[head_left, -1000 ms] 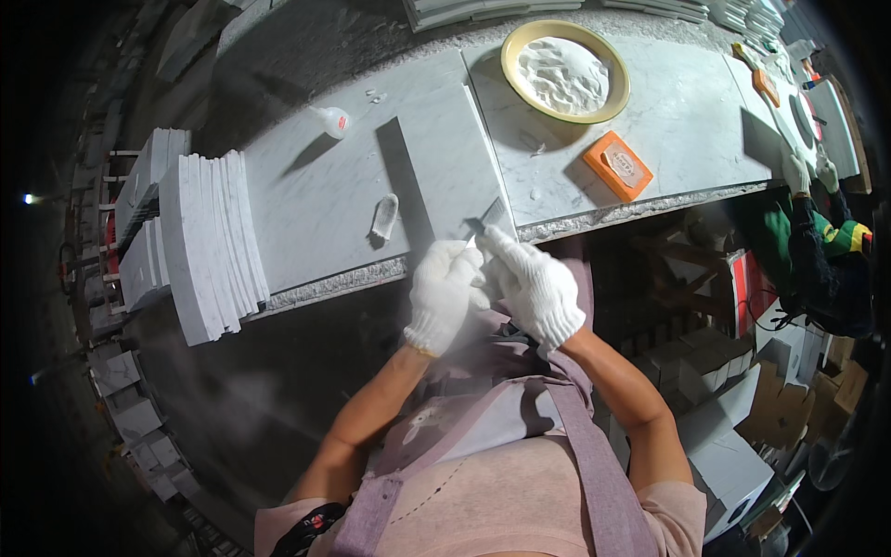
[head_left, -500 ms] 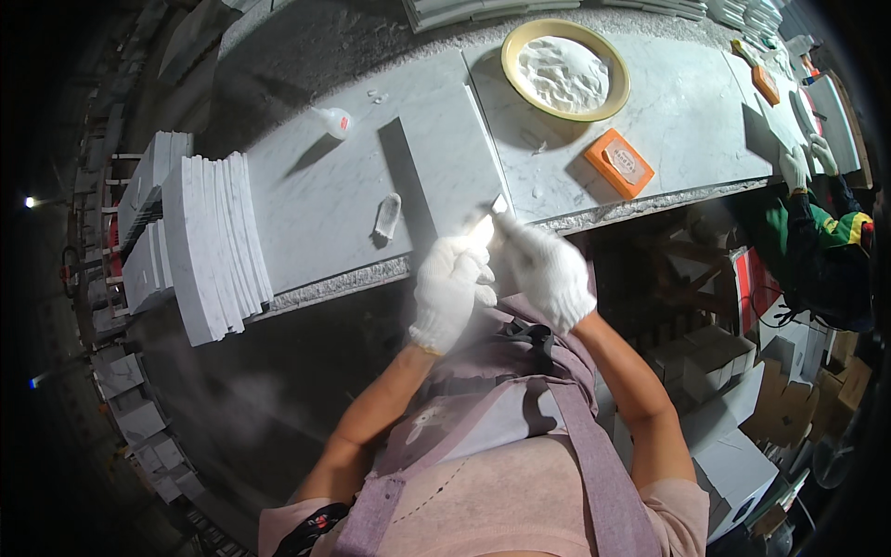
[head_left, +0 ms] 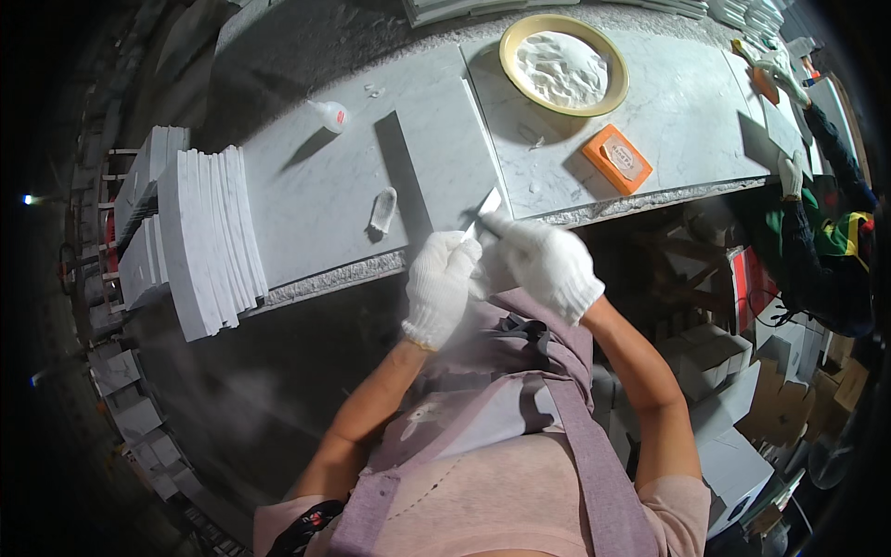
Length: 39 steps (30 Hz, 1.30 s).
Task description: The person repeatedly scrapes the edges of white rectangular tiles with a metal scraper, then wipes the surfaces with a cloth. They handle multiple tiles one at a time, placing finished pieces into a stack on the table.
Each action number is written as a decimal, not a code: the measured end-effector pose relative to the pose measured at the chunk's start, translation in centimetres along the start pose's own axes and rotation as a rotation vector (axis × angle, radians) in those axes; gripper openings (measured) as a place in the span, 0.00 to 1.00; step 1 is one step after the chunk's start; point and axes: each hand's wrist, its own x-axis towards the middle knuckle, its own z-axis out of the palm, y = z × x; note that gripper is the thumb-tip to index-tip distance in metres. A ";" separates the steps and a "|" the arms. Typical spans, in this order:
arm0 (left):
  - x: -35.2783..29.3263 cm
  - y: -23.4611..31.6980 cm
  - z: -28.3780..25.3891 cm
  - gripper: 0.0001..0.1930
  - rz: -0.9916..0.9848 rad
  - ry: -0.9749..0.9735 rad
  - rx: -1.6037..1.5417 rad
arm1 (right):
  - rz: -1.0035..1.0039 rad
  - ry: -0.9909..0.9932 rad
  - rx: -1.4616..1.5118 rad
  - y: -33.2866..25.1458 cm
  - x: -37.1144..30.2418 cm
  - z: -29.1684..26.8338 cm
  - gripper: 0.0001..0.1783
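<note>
Both my hands wear white knitted gloves and meet at the bench's front edge. From the closed fingers of my right hand (head_left: 555,269) comes a narrow, pale flat blade (head_left: 487,202), with a dark part next to the fingertips. My left hand (head_left: 440,286) is closed close beside it, thumb near the blade's lower end; what its fingers hold is hidden. Under and beyond the blade lies a long grey-white marble slab (head_left: 445,153). Fine white dust blurs the space below my hands.
On the bench (head_left: 306,209) are a small white bottle (head_left: 329,115), a pale oblong piece (head_left: 382,212), a yellow-rimmed basin (head_left: 620,79) of white powder and an orange box (head_left: 617,160). Stacked slabs (head_left: 209,241) stand left. A co-worker's gloved hands (head_left: 790,174) are at the far right.
My left hand has shifted slightly down and left, and my right hand slightly right. More of the pale blade shows between them. At far right, one of the co-worker's hands has reached farther away.
</note>
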 end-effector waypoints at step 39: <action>1.0 -1.2 -2.4 0.16 0.945 0.238 0.947 | -0.018 0.212 0.105 1.2 -0.6 1.0 0.25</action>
